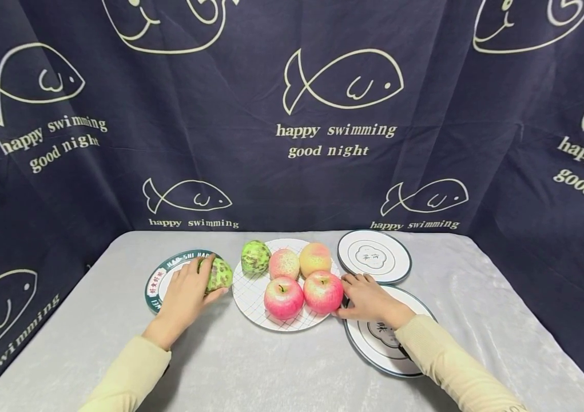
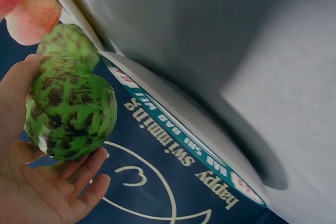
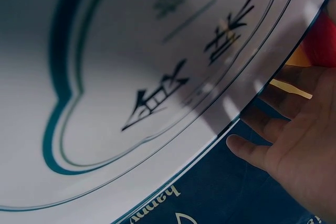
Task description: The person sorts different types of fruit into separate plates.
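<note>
Left hand (image 1: pixel 186 289) grips a green, brown-mottled, knobbly fruit (image 1: pixel 221 276) at two o'clock of a round teal-rimmed plate (image 1: pixel 172 262). Right hand (image 1: pixel 370 300) is at the three-o'clock side of a round red-pink apple (image 1: pixel 322 292) on a white grid-patterned plate (image 1: pixel 250 304); pinch cannot be determined.

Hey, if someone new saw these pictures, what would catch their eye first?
Probably the two bright red apples at the near side of the pale plate in the middle, with the right hand at one of them. Next, the mottled green fruit in the left hand, by the green-rimmed plate; then the dark blue curtain of fish outlines behind.
</note>
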A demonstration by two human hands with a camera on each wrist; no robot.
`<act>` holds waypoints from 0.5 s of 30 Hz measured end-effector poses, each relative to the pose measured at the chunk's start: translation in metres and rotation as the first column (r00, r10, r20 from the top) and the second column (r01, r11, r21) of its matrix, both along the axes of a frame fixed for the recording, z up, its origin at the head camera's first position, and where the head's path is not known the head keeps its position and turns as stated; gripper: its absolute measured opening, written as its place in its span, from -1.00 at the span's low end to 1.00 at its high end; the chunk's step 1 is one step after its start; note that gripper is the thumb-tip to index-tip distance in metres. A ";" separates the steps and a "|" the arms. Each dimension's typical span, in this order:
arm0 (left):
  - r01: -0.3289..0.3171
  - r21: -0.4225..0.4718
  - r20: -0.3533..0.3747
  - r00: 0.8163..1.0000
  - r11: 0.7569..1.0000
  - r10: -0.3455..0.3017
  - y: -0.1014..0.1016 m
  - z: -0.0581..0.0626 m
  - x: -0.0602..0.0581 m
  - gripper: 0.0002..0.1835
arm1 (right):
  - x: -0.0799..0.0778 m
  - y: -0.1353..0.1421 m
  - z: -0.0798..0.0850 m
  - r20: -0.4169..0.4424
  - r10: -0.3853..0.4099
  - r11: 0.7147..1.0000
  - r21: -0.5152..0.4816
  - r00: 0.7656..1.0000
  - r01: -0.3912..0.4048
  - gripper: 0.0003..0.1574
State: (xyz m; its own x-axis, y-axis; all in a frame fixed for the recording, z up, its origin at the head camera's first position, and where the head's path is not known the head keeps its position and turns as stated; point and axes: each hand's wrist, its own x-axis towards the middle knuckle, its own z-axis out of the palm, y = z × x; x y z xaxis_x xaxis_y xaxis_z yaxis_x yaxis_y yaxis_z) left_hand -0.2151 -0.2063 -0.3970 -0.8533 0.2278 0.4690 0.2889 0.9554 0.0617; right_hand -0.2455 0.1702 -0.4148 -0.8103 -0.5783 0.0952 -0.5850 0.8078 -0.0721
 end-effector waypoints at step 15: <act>-0.079 0.004 -0.021 0.997 0.997 0.080 -0.031 -0.006 -0.001 -0.18 | 0.001 0.001 0.000 0.005 -0.002 1.000 -0.005 1.000 0.002 -0.23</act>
